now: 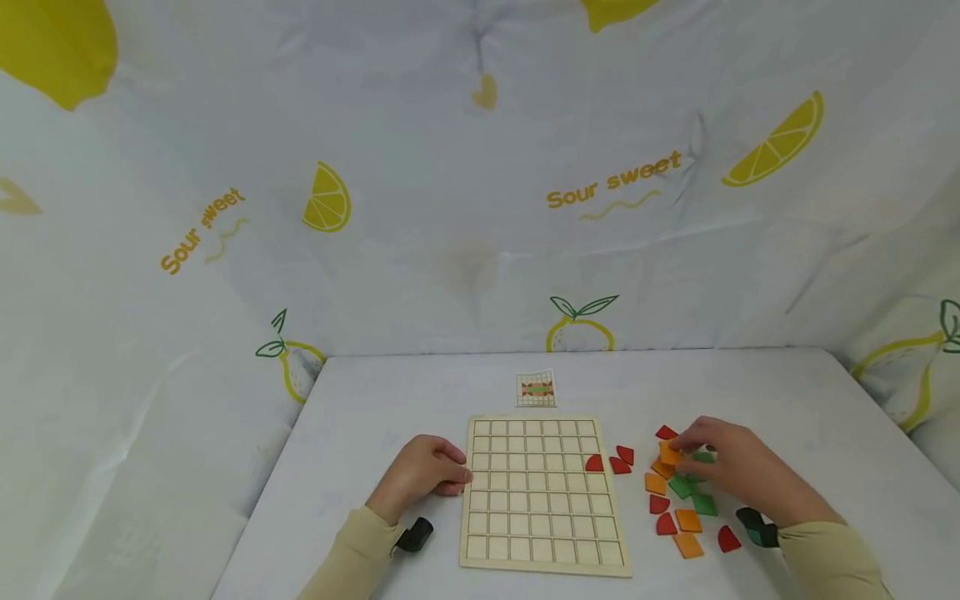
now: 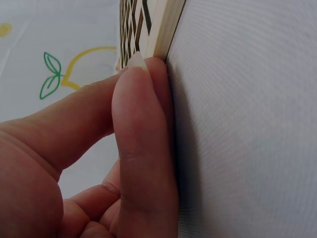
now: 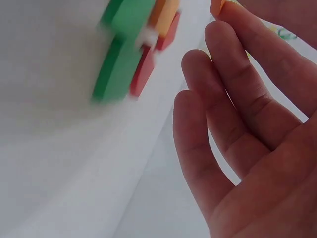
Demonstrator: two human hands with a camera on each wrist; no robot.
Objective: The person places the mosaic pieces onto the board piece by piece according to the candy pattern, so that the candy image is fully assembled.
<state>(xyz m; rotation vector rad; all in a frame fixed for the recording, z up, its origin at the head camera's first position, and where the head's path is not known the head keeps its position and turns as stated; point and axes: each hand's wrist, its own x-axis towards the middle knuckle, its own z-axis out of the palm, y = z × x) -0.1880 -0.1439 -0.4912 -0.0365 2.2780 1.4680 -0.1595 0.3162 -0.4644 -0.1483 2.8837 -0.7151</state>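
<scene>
A wooden grid board (image 1: 540, 533) lies on the white table, with one red quarter-round tile (image 1: 595, 463) in a cell at its right edge. My left hand (image 1: 459, 477) rests on the table, fingertips against the board's left edge (image 2: 166, 29); the left wrist view shows the left hand (image 2: 143, 64) touching that edge. My right hand (image 1: 675, 450) hovers over a loose pile of tiles (image 1: 678, 500) and pinches an orange tile (image 1: 670, 454) at its fingertips. In the right wrist view the orange tile (image 3: 217, 6) peeks past the fingertips (image 3: 220, 34), with blurred green tiles (image 3: 116, 69) beyond.
A small pattern card (image 1: 536, 389) lies behind the board. Two red tiles (image 1: 622, 460) sit just right of the board. Red, orange and green tiles are scattered on the right. Lemon-print cloth (image 1: 480, 208) walls in the table's back and sides.
</scene>
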